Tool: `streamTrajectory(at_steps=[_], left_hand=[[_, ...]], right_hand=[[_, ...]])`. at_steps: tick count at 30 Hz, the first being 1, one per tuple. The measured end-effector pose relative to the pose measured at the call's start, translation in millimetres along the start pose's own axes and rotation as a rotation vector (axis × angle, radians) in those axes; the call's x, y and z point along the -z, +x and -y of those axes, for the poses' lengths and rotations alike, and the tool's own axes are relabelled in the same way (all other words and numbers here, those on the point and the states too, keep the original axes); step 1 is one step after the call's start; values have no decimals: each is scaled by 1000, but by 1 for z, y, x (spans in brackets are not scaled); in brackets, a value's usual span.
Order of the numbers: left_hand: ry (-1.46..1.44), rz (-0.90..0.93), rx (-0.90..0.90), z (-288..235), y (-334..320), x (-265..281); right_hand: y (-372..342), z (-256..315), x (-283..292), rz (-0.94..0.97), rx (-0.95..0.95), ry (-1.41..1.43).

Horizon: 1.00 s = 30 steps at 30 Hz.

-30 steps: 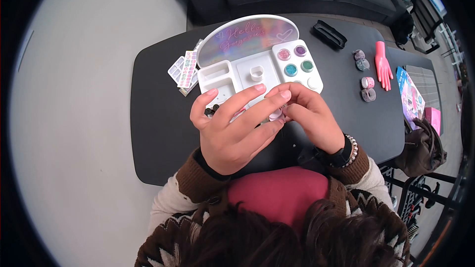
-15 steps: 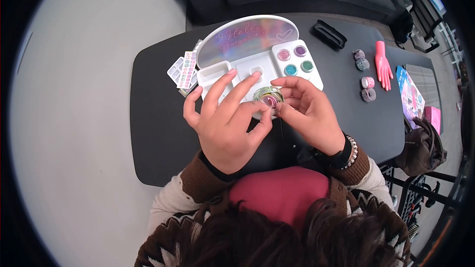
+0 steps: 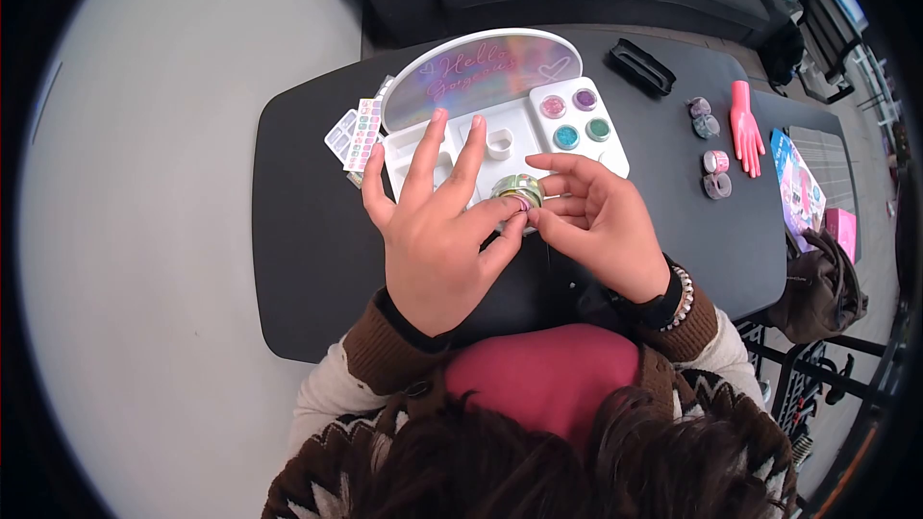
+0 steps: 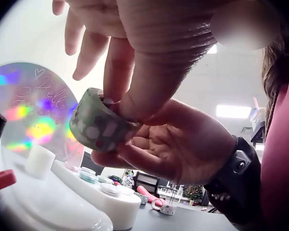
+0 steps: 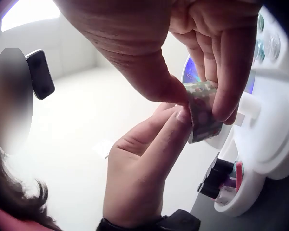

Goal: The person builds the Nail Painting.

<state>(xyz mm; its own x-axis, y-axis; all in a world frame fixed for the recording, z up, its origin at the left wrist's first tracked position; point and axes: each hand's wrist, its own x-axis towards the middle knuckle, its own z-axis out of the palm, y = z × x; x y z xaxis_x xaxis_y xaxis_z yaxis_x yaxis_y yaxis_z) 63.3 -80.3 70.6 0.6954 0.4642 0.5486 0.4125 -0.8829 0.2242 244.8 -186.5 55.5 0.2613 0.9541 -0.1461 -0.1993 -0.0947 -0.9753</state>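
A small green roll of patterned film [image 3: 517,186] is held between the two hands, above the front of the white vanity tray [image 3: 527,125]. My left hand [image 3: 435,242] pinches its near edge between thumb and forefinger, the other fingers spread out over the tray. From the right, my right hand [image 3: 608,227] grips the roll's side with thumb and fingertips. In the left wrist view the roll [image 4: 97,130] shows pale dots and shapes on its outside, with the left forefinger and thumb at its upper rim. The right wrist view shows the roll [image 5: 204,118] gripped by both hands.
Glitter pots [image 3: 566,137] sit in the tray's right part. Nail sticker sheets [image 3: 363,135] lie left of it. To the right are small round rolls [image 3: 715,185], a pink model hand [image 3: 745,130] and a black case [image 3: 639,67]. Black-capped bottles [image 5: 216,175] stand in the tray's left end.
The left hand has drawn back left from over the right fingers, its free fingers spreading upward. The roll, mostly hidden earlier, has come into sight and tilted between the hands.
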Motion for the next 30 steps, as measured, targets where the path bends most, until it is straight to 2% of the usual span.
streamTrajectory(at_steps=[5,15,18,20,21,22,24,25,26,27,30], left_hand=[[-112,65,35,9,-3,-6],[-216,31,94,17,-6,-6],[-369,55,138,24,-9,-2],[-927,34,382,30,-15,-1],[-988,-23,290,36,-13,-4],[-987,-22,288,36,-13,-2],[-1169,189,492,29,-7,8],[-1294,229,573,27,-8,10],[-1293,228,573,27,-7,12],[-1280,247,597,27,-7,15],[-1271,242,609,24,-7,16]], right_hand=[[-2,-2,-3,-38,60,-196],[-2,-2,0,-6,64,-82],[2,0,3,44,23,45],[4,0,4,44,78,184],[5,-1,6,44,80,185],[4,-1,8,96,76,201],[5,-5,7,150,70,218],[8,-8,4,173,163,144],[9,-9,2,196,256,70],[9,-6,0,216,264,73],[4,-3,-5,159,182,84]])
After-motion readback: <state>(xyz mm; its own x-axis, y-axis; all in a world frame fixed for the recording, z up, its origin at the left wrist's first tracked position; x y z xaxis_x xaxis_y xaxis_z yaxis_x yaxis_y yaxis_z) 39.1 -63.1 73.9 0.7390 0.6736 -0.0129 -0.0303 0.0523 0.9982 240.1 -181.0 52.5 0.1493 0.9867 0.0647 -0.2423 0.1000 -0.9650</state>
